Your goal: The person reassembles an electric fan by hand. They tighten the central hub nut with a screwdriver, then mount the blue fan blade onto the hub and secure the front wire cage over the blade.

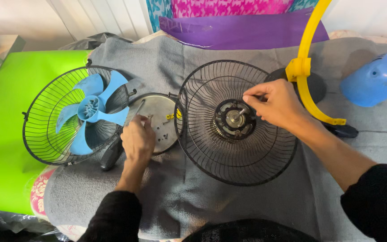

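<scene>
- A grey cloth point(229, 58) is being used as the work surface; everything in use is lying on it.
- A black wire guard point(236, 122) is lying dish-up at the cloth's middle, with a motor hub point(234, 119) and its short shaft point(241, 112) showing at the guard's centre.
- The right hand point(277, 104) is being held over the guard's upper right part, fingertips point(250, 98) pinched together just above the shaft; whatever is being gripped is too small to tell.
- A round metal plate point(162, 117) is lying just left of the guard, touching its rim; small yellow bits point(171, 116) are sitting near the plate's right edge.
- The left hand point(137, 140) is being rested on the plate's lower left edge, fingers curled around a thin metal tool point(139, 107) whose tip is pointing up across the plate.
- A dark screwdriver handle point(111, 156) is lying beside the left wrist, toward the cloth's left edge.
- A second guard point(41, 134) is lying at the cloth's left edge, partly over a green sheet point(5, 112), with a blue blade point(92, 110) inside it.
- A yellow curved bracket point(304, 67) is standing at the cloth's far right part, behind the right hand.
- A blue motor cover point(377, 79) is lying at the cloth's right edge, well apart from both hands.
- A purple sheet point(242, 31) is lying along the cloth's far edge.
</scene>
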